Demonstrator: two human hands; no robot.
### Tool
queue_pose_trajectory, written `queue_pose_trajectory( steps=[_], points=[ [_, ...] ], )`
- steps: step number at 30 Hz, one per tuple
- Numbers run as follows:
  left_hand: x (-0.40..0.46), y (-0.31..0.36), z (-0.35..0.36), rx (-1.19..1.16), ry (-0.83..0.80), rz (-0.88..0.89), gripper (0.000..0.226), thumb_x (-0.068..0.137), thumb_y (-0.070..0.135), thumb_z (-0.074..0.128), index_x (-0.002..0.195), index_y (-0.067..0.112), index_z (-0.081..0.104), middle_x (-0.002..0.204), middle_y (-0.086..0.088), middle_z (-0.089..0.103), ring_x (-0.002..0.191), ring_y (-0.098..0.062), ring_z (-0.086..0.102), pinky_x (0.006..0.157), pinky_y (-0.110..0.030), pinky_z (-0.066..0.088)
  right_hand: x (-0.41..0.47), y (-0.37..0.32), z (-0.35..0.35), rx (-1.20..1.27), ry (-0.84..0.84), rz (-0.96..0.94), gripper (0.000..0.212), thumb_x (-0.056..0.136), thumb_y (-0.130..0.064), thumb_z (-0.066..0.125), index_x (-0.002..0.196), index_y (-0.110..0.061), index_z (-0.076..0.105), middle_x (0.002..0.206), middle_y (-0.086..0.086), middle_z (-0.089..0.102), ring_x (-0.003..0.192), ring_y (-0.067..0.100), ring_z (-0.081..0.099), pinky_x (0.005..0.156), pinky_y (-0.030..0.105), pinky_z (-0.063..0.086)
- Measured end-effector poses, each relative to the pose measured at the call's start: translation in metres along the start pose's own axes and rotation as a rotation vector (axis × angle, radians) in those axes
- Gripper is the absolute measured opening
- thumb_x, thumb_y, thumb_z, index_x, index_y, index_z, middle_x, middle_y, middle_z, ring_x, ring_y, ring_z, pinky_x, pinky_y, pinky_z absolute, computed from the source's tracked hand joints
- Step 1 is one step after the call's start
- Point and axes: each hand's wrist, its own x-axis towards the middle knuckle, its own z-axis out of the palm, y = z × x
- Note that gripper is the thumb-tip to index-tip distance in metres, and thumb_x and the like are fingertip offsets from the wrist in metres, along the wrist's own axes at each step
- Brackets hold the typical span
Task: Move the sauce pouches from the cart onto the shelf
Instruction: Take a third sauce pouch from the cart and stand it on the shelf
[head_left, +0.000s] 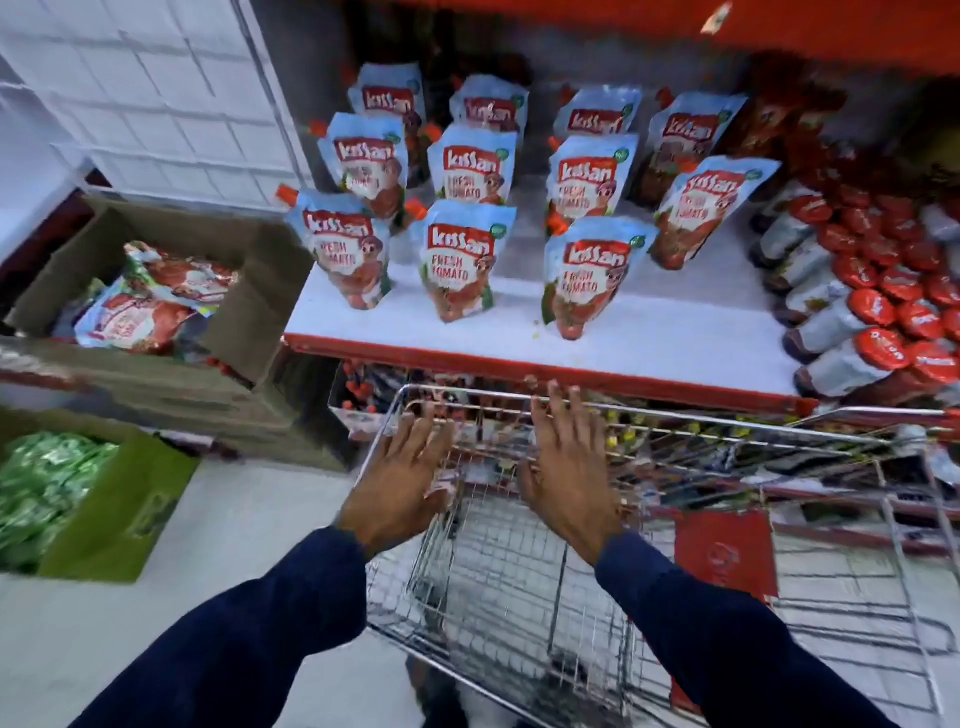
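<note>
Sauce pouches (457, 260) labelled "Kissan Fresh Tomato" on shelf (519, 332), both hands' fingers (426, 421) released.

Pale blue plastic sauce pouches (457, 260) with red logo panels, tomato pictures and orange-red spouts stand on the white shelf board (649, 332), which has a red front edge. Right of the pouches, bottles (841, 317) show red caps and grey-white labels. Left of the shelf board, a brown cardboard box (249, 312) holds red-and-white packs; below it, a green carton (124, 509) holds shiny green packets.
</note>
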Motion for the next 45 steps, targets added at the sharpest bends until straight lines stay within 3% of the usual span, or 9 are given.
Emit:
queue_pose_trajectory(
  steps=[6,10,14,21,26,30,33,41,45],
  points=[
    [-0.005,-0.033,0.048,-0.111,-0.148,-0.108,0.076,0.092,0.021,0.060,0.153,0.010,0.016,0.161,-0.015,0.021,0.148,-0.034,0.021,0.118,-0.042,0.029,0.003,-0.034,0.057,0.091,-0.291,-0.026,0.063,0.092,-0.022,0.052,0.151,-0.010,0.032,0.157,0.011,0.040,0.146,0.029,0.034,0.119,0.045,0.029],
    [0.016,-0.040,0.063,-0.043,-0.185,-0.151,0.055,0.084,-0.002,0.058,0.136,0.002,0.042,0.133,-0.022,0.057,0.117,-0.038,0.057,0.094,-0.046,0.053,0.027,-0.046,0.084,0.077,-0.392,0.003,0.051,0.088,-0.013,0.057,0.139,-0.013,0.049,0.130,0.013,0.065,0.119,0.031,0.060,0.093,0.040,0.053],
    [0.032,-0.046,0.072,0.046,-0.201,-0.155,0.035,0.082,-0.011,0.051,0.115,0.000,0.057,0.106,-0.022,0.069,0.090,-0.038,0.068,0.077,-0.048,0.059,0.046,-0.050,0.104,0.013,-0.432,0.044,0.029,0.094,-0.013,0.054,0.122,-0.017,0.062,0.106,0.010,0.073,0.098,0.031,0.069,0.069,0.034,0.048],
    [0.042,-0.049,0.079,0.021,-0.189,-0.217,0.031,0.080,-0.016,0.052,0.104,-0.001,0.064,0.102,-0.023,0.071,0.092,-0.038,0.069,0.079,-0.046,0.059,0.053,-0.038,0.116,0.083,-0.388,0.096,0.025,0.089,-0.010,0.055,0.100,-0.021,0.074,0.098,0.009,0.076,0.093,0.031,0.069,0.075,0.032,0.050],
    [0.033,-0.037,0.057,-0.136,-0.042,-0.220,0.033,0.074,-0.014,0.052,0.100,0.002,0.067,0.100,-0.021,0.070,0.090,-0.037,0.066,0.074,-0.043,0.055,0.044,-0.019,0.080,0.261,-0.315,0.069,0.023,0.098,-0.027,0.053,0.107,-0.027,0.074,0.102,0.000,0.078,0.091,0.024,0.069,0.071,0.033,0.047],
    [0.018,-0.014,0.026,-0.230,0.083,-0.123,0.043,0.072,-0.015,0.055,0.107,0.006,0.070,0.110,-0.015,0.067,0.110,-0.032,0.057,0.090,-0.040,0.050,0.029,-0.001,0.034,0.375,-0.254,0.059,0.020,0.099,-0.035,0.054,0.107,-0.034,0.072,0.079,-0.012,0.067,0.062,0.007,0.055,0.068,0.031,0.052],
    [0.010,0.007,0.004,-0.285,0.167,-0.146,0.055,0.072,-0.020,0.051,0.116,0.012,0.063,0.113,-0.009,0.060,0.103,-0.025,0.057,0.089,-0.032,0.049,0.017,0.015,-0.005,0.408,-0.222,0.018,0.020,0.099,-0.039,0.052,0.108,-0.038,0.070,0.071,-0.008,0.071,0.059,0.009,0.060,0.062,0.028,0.049],
    [0.024,0.080,-0.071,-0.416,0.289,-0.064,0.057,0.070,-0.021,0.058,0.108,0.021,0.062,0.107,0.003,0.059,0.093,-0.010,0.062,0.084,-0.021,0.053,0.010,0.063,-0.116,0.431,-0.052,-0.032,0.018,0.096,-0.042,0.057,0.107,-0.038,0.071,0.080,-0.018,0.073,0.060,-0.007,0.055,0.062,0.024,0.045],
    [0.044,0.121,-0.103,-0.355,0.372,0.049,0.039,0.084,-0.009,0.062,0.111,0.020,0.065,0.106,0.001,0.065,0.095,-0.012,0.060,0.083,-0.022,0.048,0.013,0.096,-0.160,0.409,0.044,-0.021,0.016,0.094,-0.041,0.061,0.105,-0.038,0.073,0.072,-0.013,0.071,0.066,0.003,0.064,0.060,0.025,0.039]
  ],
)
